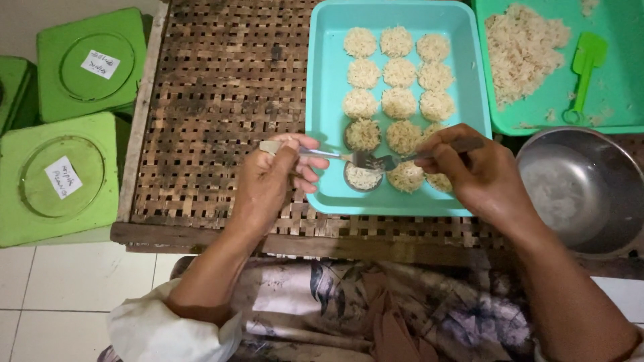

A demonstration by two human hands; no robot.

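- Green square tin (pixel 57 177), well left of the left hand (pixel 272 181), on the floor beside the worktop (pixel 215 100): round lid inset with a small white paper label (pixel 63 177), set askew.
- Second green square tin (pixel 90 64), farther up and left: same round inset, smaller white label (pixel 100 64).
- Third green tin (pixel 13 90), at the far left edge, mostly cut off.
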